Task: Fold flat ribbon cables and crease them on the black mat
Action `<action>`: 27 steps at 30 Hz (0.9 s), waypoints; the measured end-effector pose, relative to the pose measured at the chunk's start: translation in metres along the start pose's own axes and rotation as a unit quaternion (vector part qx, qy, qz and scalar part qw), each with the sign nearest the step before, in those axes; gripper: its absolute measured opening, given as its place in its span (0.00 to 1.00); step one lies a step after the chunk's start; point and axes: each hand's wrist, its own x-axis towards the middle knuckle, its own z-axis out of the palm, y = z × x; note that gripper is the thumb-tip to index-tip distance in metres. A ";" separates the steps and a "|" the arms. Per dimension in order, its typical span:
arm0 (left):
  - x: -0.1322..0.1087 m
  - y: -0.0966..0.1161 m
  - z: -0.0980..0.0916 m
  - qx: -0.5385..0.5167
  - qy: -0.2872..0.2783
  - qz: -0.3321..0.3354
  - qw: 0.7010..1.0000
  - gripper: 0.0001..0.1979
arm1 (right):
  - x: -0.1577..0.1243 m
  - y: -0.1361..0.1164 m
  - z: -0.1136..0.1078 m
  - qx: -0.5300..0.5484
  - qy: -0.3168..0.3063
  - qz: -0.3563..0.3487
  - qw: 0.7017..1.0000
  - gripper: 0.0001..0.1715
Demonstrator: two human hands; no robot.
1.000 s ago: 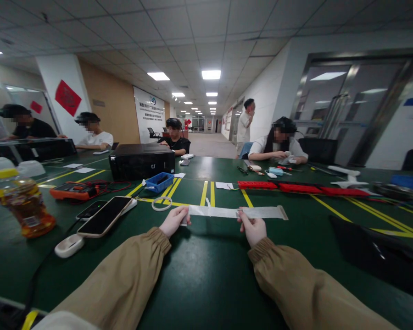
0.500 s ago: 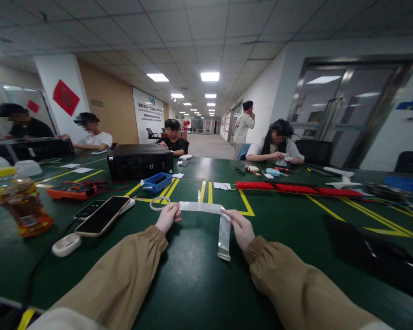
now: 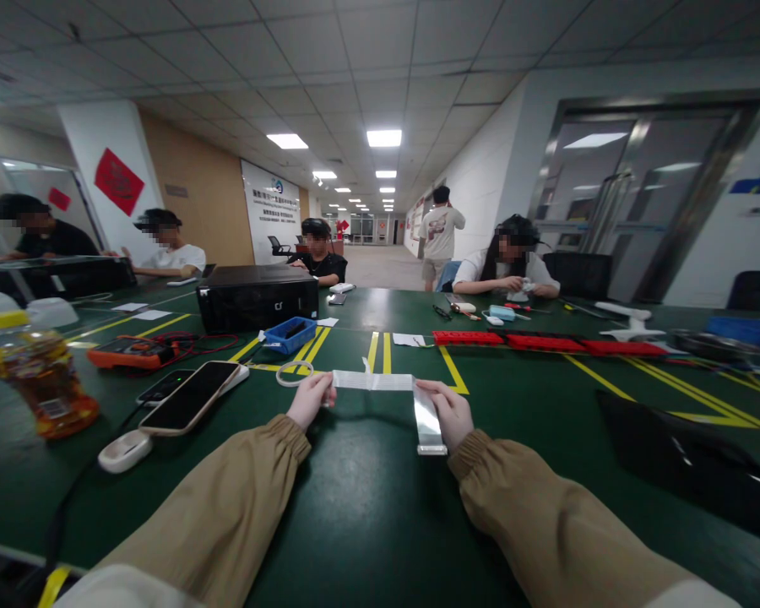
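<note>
- Tabletop [image 3: 355, 523]: green, striped with yellow tape, spreading beneath and around both hands.
- Sign [image 3: 272, 211]: on the wall far beyond the left hand; it carries a round logo and lines of Chinese above a Latin line, too small to read surely.
- Case [image 3: 253, 300]: black, beyond the left hand and to its left; two pale letters on its front, perhaps "CI".
- Bottle [image 3: 41, 380]: well left of the left hand, yellow-capped; its pale label cannot be read.
- Phone [image 3: 193, 395]: left of the left hand, dark screen up, no writing on it.
- Left hand [image 3: 310, 399]: closed in a pinch on one end of the cable.
- Right hand [image 3: 449, 411]: thumb and fingers pinched together on the cable at its bend.
- Cable [image 3: 393, 382]: flat, whitish, held above the tabletop between the hands. A second ago it ran straight past the right hand; now it turns there and hangs nearer the person, so the work seems to have become bending it.
- Connector [image 3: 431, 449]: on the cable's hanging end, just left of the right hand; no marking legible.
</note>
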 end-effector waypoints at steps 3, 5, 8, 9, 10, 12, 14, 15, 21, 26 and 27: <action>0.001 -0.001 0.000 0.008 -0.006 0.009 1.000 0.19 | 0.001 0.003 0.000 0.005 0.018 0.030 0.999 0.22; 0.001 -0.001 0.000 0.013 -0.011 0.012 1.000 0.19 | 0.001 0.005 0.000 0.024 0.022 0.046 0.998 0.21; 0.001 0.000 0.000 0.016 -0.018 0.012 1.000 0.19 | 0.001 0.007 0.002 0.037 0.031 0.048 0.998 0.18; 0.001 0.000 0.001 0.017 -0.020 0.011 1.000 0.19 | 0.001 0.008 0.003 0.040 0.033 0.048 0.998 0.17; 0.001 0.000 0.001 0.017 -0.021 0.009 1.000 0.19 | 0.001 0.009 0.004 0.045 0.035 0.049 0.997 0.17; 0.001 -0.001 0.002 0.020 -0.021 0.006 1.000 0.19 | 0.001 0.012 0.008 0.057 0.032 0.051 0.997 0.20; 0.002 -0.001 0.003 0.026 -0.020 0.004 0.999 0.18 | 0.001 0.016 0.010 0.048 0.008 0.047 0.998 0.25; 0.002 -0.002 0.003 0.030 -0.020 0.005 0.999 0.18 | 0.002 0.018 0.011 0.036 -0.008 0.041 0.998 0.26; 0.000 -0.005 0.002 0.062 -0.030 0.020 0.997 0.16 | 0.002 0.019 0.008 -0.069 -0.059 0.000 0.996 0.27; -0.003 -0.009 -0.002 0.140 -0.067 0.087 0.984 0.15 | -0.004 0.011 0.006 -0.156 -0.107 -0.042 0.981 0.30; -0.003 -0.009 -0.003 0.165 -0.069 0.110 0.978 0.15 | -0.004 0.010 0.006 -0.170 -0.116 -0.051 0.977 0.29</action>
